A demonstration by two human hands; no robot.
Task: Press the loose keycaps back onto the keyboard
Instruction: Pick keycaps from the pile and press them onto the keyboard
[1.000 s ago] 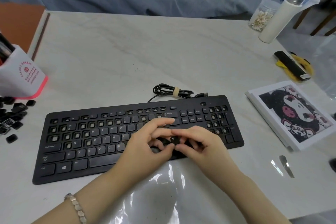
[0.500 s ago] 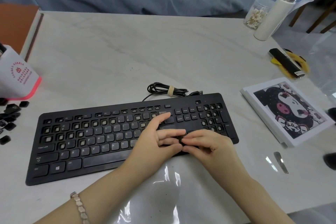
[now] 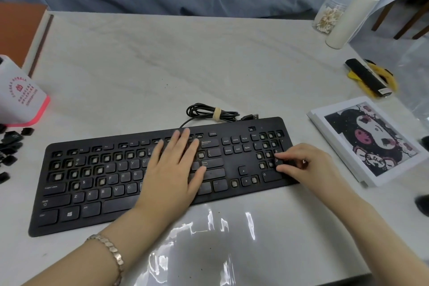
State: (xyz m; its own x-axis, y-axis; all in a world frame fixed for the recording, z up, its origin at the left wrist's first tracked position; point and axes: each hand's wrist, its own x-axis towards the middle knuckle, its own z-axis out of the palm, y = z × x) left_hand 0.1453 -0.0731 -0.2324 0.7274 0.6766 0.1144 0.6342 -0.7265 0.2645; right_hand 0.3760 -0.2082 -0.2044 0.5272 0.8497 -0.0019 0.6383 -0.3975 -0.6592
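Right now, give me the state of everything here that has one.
keyboard: flat on table, many keycaps missing
2 keycap: at number pad, pinched
right grip: pinches the 2 keycap
left grip: flat, rests on keyboard
loose keycaps: piled at left edge
cable: coiled, tied, unplugged
bottle: upright, capped

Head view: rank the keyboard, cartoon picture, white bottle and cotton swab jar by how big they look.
1. keyboard
2. cartoon picture
3. white bottle
4. cotton swab jar, partly hidden behind the bottle
Bottle and jar are farthest away, so real sizes are unsure.
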